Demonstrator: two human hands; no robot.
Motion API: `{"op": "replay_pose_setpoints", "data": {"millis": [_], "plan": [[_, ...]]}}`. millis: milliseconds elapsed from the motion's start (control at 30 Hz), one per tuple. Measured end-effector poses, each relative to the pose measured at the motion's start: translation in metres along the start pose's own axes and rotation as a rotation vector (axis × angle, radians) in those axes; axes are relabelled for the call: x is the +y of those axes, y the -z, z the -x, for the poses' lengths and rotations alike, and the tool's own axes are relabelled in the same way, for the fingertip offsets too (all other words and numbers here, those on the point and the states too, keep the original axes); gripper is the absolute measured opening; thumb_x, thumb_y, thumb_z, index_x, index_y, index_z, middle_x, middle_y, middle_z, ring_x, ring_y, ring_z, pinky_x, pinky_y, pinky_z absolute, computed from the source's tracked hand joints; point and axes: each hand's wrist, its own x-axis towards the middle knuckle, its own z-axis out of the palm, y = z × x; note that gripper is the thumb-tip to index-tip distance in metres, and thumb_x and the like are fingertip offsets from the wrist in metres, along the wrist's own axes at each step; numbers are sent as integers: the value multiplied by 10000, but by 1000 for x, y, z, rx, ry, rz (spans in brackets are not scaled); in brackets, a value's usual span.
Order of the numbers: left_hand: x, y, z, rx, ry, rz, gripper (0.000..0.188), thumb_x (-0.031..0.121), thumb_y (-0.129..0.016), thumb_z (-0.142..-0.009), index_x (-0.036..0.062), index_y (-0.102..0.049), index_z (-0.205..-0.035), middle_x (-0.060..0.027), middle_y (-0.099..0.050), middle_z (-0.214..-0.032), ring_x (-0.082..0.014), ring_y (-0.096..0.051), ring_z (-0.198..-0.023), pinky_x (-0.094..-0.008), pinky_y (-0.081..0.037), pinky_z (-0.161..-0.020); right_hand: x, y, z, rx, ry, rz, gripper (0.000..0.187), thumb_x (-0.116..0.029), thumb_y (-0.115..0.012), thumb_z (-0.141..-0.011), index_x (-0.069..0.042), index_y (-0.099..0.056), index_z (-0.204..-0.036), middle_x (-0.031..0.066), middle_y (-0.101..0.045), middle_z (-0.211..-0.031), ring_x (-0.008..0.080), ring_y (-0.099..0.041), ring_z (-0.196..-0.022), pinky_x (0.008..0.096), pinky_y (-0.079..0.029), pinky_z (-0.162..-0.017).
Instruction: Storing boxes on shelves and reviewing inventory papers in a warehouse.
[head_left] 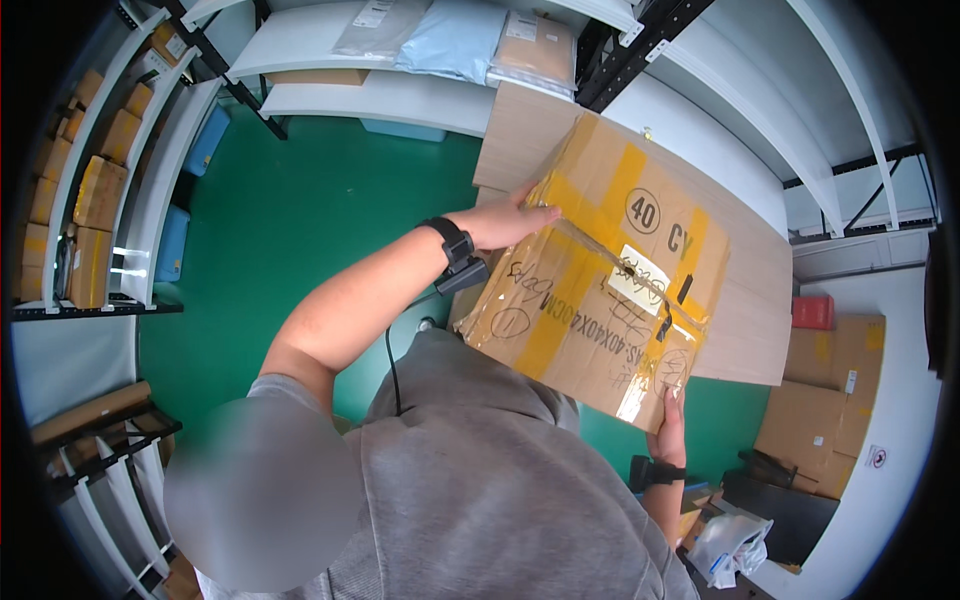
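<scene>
I hold a large, worn cardboard box (590, 300) in front of my chest, tilted. It is criss-crossed with yellow tape and carries handwritten marks and a pale label. My left hand (510, 222) grips its upper left edge, with a black band and a small device at the wrist. At the box's lower right corner, my right hand (668, 428) clasps it from below; that wrist wears a black band too. A grey shirt covers my torso beneath the box.
A light wooden table (745, 320) stands behind the box. White shelves (400, 95) at the top hold flat mailer bags; left shelves (100, 190) hold cardboard boxes. Blue bins (172, 243) sit on the green floor. Stacked cartons (830, 400) and a white bag (730, 545) are at right.
</scene>
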Motion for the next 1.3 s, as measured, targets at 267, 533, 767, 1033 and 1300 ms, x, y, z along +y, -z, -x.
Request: {"op": "replay_pose_setpoints", "data": {"millis": [267, 533, 767, 1033, 1300], "plan": [[28, -56, -39, 10, 67, 49, 777, 513, -521, -1046, 124, -199, -1637, -126, -550, -1468, -228, -557, -1314, -382, -463, -1080, -18, 54, -30, -21, 10, -93, 555, -201, -453, -1080, -41, -273, -1579, 132, -460, -1520, 256, -495, -1355, 397, -413, -1131], [90, -248, -167, 55, -12, 191, 741, 405, -502, -1079, 69, -142, -1632, -143, -503, -1511, -224, -539, -1337, -363, -467, -1080, -59, 297, -134, -113, 87, -158, 565, -253, -480, -1073, -3, -314, -1551, 143, -477, -1505, 257, -493, -1353, 387, -400, -1127], [11, -560, -76, 45, -8, 153, 729, 391, -510, -1081, 52, -154, -1619, -167, -494, -1508, -232, -531, -1346, -372, -455, -1105, 90, 567, 38, -130, 105, -252, 649, -162, -501, -1030, -28, -238, -1608, 130, -412, -1579, 250, -410, -1435, 374, -333, -1179], [-28, -1029, 112, -96, 58, 101, 635, 466, -427, -1100, 32, -351, -1558, -128, -516, -1504, -203, -518, -1358, -364, -425, -1133, 253, 934, 384, -69, 218, -329, 684, -192, -497, -1018, -28, -215, -1618, 143, -385, -1597, 270, -387, -1457, 388, -317, -1191], [-38, -1202, 198, -178, 221, 9, 650, 503, -361, -1107, 28, -393, -1550, -116, -513, -1527, -211, -527, -1364, -364, -412, -1146, 298, 1050, 535, -31, 235, -330, 721, -137, -535, -993, -41, -203, -1626, 136, -393, -1586, 253, -395, -1443, 378, -323, -1184]]}}
